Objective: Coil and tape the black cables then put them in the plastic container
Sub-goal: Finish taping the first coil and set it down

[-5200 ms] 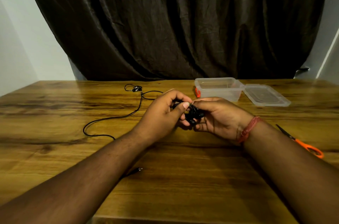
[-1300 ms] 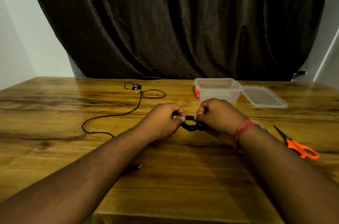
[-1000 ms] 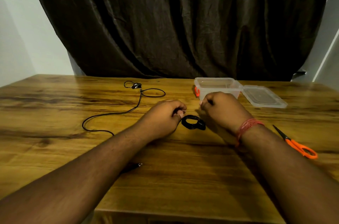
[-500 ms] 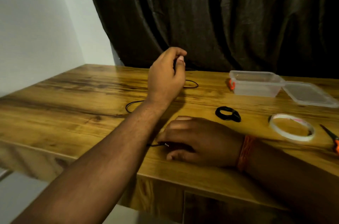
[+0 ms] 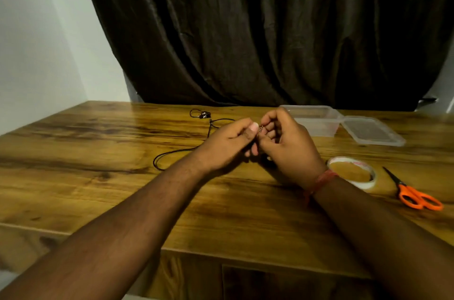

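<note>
Head view: the plug end of the black cable [image 5: 181, 152] is pinched between both hands, left hand [image 5: 228, 145] and right hand [image 5: 287, 145]; its slack trails leftward across the counter [image 5: 98, 177], nearer the left hand, toward the earbuds [image 5: 204, 114].

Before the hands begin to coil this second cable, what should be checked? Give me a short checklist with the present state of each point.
1. Plug end held: ok, the left hand and right hand pinch the plug between them.
2. Cable free of knots: cannot tell, part is hidden behind the hands.
3. Tape roll within reach: ok, beside the right wrist.
4. Scissors at hand: ok, right of the tape.
5. Container open: ok, the lid lies beside it.
</note>
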Motion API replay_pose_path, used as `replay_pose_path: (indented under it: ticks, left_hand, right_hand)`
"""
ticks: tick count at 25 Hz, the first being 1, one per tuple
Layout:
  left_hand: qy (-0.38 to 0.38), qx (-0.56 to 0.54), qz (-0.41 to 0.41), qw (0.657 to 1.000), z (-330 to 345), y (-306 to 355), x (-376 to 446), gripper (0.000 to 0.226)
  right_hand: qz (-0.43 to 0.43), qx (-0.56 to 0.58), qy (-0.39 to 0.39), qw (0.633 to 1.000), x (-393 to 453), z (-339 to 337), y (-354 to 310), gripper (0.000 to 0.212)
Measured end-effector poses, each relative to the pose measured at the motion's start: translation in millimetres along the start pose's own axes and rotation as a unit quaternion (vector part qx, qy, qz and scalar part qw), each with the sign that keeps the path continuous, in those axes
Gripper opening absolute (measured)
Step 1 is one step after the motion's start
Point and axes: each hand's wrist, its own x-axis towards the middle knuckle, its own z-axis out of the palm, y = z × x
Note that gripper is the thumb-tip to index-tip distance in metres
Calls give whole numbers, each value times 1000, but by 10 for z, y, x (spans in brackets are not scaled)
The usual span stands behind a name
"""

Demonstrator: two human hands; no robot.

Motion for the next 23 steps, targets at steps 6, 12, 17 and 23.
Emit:
replay_pose_path:
  ticks: [6, 12, 17, 23]
  left_hand:
    - [54, 42, 19, 997, 134, 71, 44, 19]
    - [137, -78, 59, 986, 184, 96, 88, 12]
    - [150, -86, 120, 978, 163, 156, 85, 7]
    - [190, 105, 87, 972, 35, 71, 104, 4]
  right_hand:
    - [31, 69, 98, 992, 92, 50, 146, 25]
    - [182, 435, 11, 882, 120, 165, 122, 10]
    - [185, 494, -138, 838, 99, 132, 12, 37]
    - [120, 254, -22, 960, 137, -4, 70, 13]
